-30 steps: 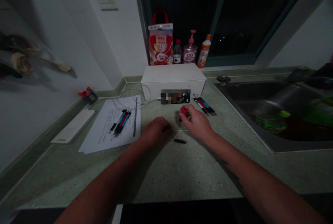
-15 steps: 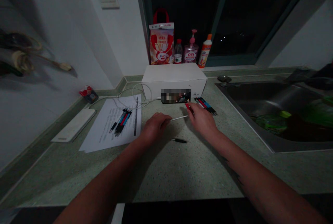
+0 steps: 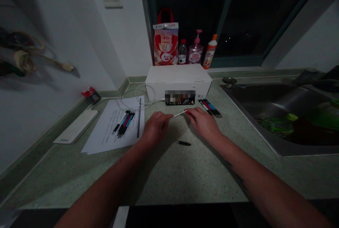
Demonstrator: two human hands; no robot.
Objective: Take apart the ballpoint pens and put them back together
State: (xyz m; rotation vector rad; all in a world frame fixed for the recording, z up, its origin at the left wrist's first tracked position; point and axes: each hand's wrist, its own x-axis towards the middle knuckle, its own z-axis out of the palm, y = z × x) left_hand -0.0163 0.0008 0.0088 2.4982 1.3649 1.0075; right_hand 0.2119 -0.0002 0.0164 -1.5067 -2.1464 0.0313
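Note:
My left hand is closed in a pinch on one end of a thin white pen refill. My right hand is closed on a red pen barrel at the refill's other end. Both hands hover over the speckled green counter, just in front of a white box. A small black pen piece lies on the counter below the hands. Several assembled pens rest on a printed sheet to the left. Another group of pens lies to the right of my right hand.
A steel sink with green items takes up the right. Behind the box stand a red bag and three bottles on the window sill. A white cable, a white flat bar and a small red pack lie left.
My right hand moved up and away from the left one with the red barrel, exposing more of the white refill between the hands. The refill now slants upward to the right.

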